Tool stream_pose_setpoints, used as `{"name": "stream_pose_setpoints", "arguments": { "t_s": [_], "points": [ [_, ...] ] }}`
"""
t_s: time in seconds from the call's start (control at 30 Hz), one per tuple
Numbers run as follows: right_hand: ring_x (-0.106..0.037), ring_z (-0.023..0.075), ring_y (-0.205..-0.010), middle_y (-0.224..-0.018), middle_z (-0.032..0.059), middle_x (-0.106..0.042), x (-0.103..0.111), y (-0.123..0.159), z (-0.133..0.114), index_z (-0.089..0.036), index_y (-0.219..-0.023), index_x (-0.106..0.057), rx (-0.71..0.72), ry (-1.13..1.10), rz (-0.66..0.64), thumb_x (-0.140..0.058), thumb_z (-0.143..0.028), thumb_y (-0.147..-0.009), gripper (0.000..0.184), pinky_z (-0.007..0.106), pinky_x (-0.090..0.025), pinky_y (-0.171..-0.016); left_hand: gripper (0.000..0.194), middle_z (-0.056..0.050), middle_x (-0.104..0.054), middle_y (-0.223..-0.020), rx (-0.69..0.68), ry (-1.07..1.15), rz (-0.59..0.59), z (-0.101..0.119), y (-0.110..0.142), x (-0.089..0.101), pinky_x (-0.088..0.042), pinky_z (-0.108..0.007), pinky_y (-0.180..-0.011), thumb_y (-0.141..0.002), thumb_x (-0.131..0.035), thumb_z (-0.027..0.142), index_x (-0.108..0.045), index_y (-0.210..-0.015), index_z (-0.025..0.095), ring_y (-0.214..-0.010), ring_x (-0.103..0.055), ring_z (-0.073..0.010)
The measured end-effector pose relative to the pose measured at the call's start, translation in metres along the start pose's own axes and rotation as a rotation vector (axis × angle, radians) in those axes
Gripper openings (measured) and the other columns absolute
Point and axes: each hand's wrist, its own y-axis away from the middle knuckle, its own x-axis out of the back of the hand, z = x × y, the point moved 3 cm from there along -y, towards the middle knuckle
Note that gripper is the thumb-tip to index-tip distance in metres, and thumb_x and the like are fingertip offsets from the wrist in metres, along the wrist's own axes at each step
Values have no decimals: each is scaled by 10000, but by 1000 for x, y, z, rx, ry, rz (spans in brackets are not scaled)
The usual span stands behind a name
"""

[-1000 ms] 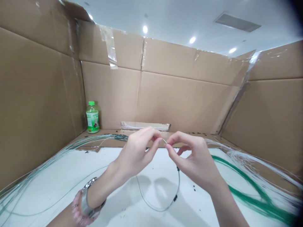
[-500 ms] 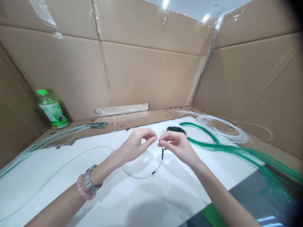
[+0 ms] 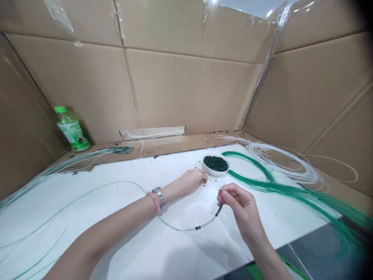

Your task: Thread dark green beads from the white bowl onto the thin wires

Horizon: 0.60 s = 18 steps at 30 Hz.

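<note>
"What's the left hand (image 3: pixel 190 182) up to?"

"Fingers curled down on the white tabletop (image 3: pixel 140 241), just beside the bowl (image 3: pixel 207 170) of dark beads (image 3: pixel 215 163). Can't tell whether they've caught one. Looks like the bead-gathering step, for stringing."

"And the right hand (image 3: pixel 241 202)?"

"Pinching the thin cord (image 3: pixel 186 230) near its tip, threaded beads (image 3: pixel 219 210) just below. Adding another calls for a steady tip and careful lining-up."

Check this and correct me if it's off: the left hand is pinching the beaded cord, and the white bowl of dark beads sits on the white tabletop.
Wrong hand: the head view shows the right hand pinching the beaded cord. The white bowl of dark beads does sit on the white tabletop.
</note>
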Motion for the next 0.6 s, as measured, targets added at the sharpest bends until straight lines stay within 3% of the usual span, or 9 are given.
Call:
{"name": "stream_pose_setpoints", "arguments": {
  "t_s": [0.23, 0.6],
  "points": [
    [-583, 132, -538, -583, 11, -612, -9, -2, -1, -167, -713, -627, -2, 9, -9, -659, -344, -783, 193, 255, -531, -548, 254, -83, -622, -1101, -29, -20, -16, -3, 1, -1, -538, -392, -826, -921, -544, 301, -591, -1110, 138, -952, -621, -189],
    [-589, 133, -563, -597, 2, -620, -5, 1, 2, -177, -741, -636, -6, 38, 0, -647, -333, -813, 172, 241, -517, -563, 182, -65, -641, -1035, -135, -13, 8, 5, 7, 7, -539, -358, -792, -935, -516, 249, -617, -1030, 132, -890, -627, -164]
  ]
}}
